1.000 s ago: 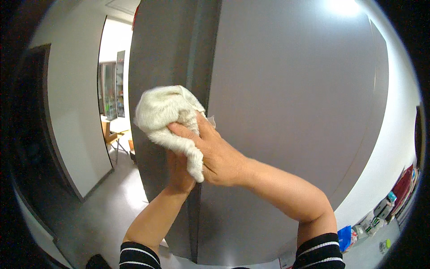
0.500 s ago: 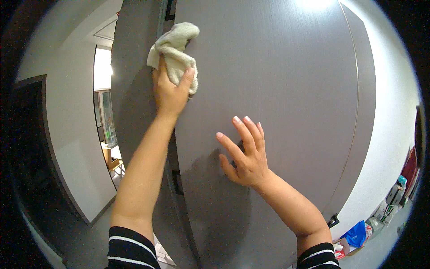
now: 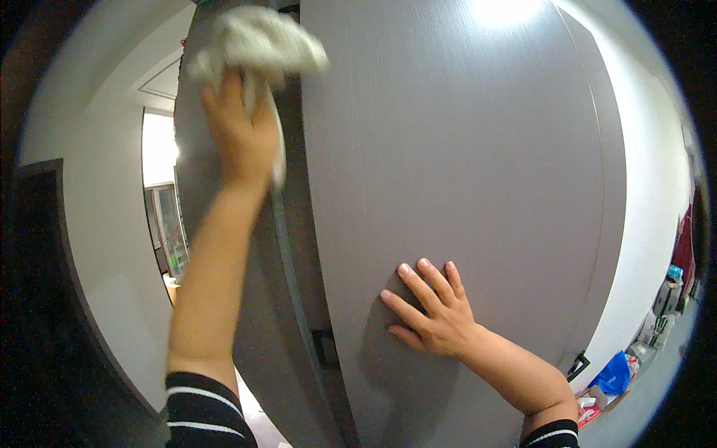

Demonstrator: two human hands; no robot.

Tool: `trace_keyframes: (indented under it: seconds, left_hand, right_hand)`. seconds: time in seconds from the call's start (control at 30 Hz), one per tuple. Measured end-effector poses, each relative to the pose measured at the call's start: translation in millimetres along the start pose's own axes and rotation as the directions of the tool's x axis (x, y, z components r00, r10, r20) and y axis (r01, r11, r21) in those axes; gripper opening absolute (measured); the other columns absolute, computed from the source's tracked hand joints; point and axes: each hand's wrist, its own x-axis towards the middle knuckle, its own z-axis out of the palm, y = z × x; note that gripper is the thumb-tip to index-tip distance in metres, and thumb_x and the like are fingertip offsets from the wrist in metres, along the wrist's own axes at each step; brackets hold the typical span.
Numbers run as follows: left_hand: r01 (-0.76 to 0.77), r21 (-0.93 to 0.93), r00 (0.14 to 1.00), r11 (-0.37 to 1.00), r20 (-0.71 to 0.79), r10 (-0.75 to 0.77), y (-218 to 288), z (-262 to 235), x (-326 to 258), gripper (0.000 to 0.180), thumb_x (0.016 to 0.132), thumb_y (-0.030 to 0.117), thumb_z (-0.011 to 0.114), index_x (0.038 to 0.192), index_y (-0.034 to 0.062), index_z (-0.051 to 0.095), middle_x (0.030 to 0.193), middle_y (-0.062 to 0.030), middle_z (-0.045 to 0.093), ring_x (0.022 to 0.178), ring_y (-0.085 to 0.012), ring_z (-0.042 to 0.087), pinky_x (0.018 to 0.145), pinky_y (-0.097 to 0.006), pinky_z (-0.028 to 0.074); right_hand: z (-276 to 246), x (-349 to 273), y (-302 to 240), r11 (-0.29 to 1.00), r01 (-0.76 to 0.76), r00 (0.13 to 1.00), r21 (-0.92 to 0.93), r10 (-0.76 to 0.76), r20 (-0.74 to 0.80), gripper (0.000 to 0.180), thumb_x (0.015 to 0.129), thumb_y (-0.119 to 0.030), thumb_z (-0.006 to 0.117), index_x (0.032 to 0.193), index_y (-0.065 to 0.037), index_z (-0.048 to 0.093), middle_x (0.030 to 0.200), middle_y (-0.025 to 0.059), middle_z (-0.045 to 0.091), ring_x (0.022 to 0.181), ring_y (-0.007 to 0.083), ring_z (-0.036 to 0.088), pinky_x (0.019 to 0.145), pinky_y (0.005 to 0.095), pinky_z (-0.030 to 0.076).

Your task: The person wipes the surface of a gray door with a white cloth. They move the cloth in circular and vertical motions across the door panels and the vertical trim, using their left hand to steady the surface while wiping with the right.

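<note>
A bunched, off-white cloth [image 3: 261,45] is gripped in my left hand [image 3: 243,138], raised at the upper left. Both cloth and hand are blurred by motion, and part of the cloth hangs down past the wrist. They are in front of the edge of a tall grey door panel [image 3: 478,172] and the darker grey panel [image 3: 258,299] to its left. My right hand [image 3: 437,317] rests with fingers spread against the grey door panel, lower and to the right, holding nothing.
Between the panels runs a dark upright gap [image 3: 302,187] with a metal edge. A small black fitting [image 3: 577,366] sits low on the right. Beyond it, a blue bag [image 3: 615,373] and boxes lie on the floor. A dark doorway [image 3: 37,284] stands far left.
My left hand has moved up and left with the cloth. The gap beside the grey door panel looks wider. My right hand appears lower and slightly further right, now flat on the panel.
</note>
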Motion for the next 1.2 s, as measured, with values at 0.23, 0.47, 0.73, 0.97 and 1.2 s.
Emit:
trace_keyframes:
  seconds: [0.23,0.47,0.73,0.97,1.2]
  left_hand:
    - [0.244,-0.495,0.910,0.834,0.413,-0.021,-84.8,148.6,146.7,0.051,0.092,0.001,0.041,0.143,0.0048,0.037,0.148,-0.0137,0.038,0.135,-0.0272,0.038,0.112,-0.037,0.031]
    - [0.035,-0.168,0.919,0.985,0.393,0.034,7.4,33.3,9.9,0.056,0.073,-0.007,0.052,0.127,0.0076,0.058,0.122,-0.0281,0.053,0.117,-0.0487,0.045,0.101,-0.050,0.039]
    - [0.577,-0.456,0.615,0.678,0.788,0.007,125.4,-153.6,-198.9,0.052,0.077,0.002,0.063,0.127,0.0118,0.059,0.125,-0.0164,0.058,0.117,-0.0377,0.054,0.101,-0.045,0.042]
    - [0.953,-0.164,0.182,0.254,0.982,-0.050,105.4,-219.5,-209.9,0.043,0.085,0.016,0.065,0.126,0.0049,0.056,0.127,-0.0147,0.057,0.119,-0.0282,0.053,0.101,-0.041,0.044]
    - [-0.131,-0.194,0.728,0.972,0.647,0.227,136.5,-142.7,-190.0,0.039,0.072,0.014,0.074,0.111,0.0115,0.067,0.127,-0.0169,0.056,0.118,-0.0423,0.048,0.099,-0.053,0.037]
  right_hand:
    - [4.4,-3.8,-4.9,1.000,0.004,1.000,-0.027,-0.004,-0.005,0.057,0.084,-0.053,0.057,0.135,-0.028,0.052,0.146,0.0088,0.043,0.138,0.0317,0.034,0.116,0.0545,0.007]
    - [3.6,-15.6,1.2,0.996,-0.009,1.000,-0.084,0.009,-0.002,0.058,0.083,-0.051,0.059,0.135,-0.026,0.052,0.147,0.0097,0.042,0.139,0.0330,0.032,0.116,0.0542,0.007]
    - [2.7,-21.4,-16.2,0.988,-0.102,0.989,0.120,0.113,-0.096,0.034,0.082,-0.024,0.058,0.114,-0.014,0.064,0.140,0.0148,0.048,0.135,0.0349,0.038,0.115,0.0518,0.014]
    - [6.1,-51.9,-37.9,0.916,-0.095,0.880,0.389,0.260,-0.399,0.028,0.073,-0.001,0.060,0.101,-0.006,0.062,0.118,0.0181,0.059,0.113,0.0362,0.054,0.100,0.0496,0.040]
    - [27.3,-67.4,-63.1,0.767,-0.180,0.796,0.616,0.482,-0.367,0.049,0.076,-0.005,0.065,0.123,-0.003,0.050,0.129,0.0224,0.048,0.118,0.0369,0.047,0.101,0.0459,0.037]
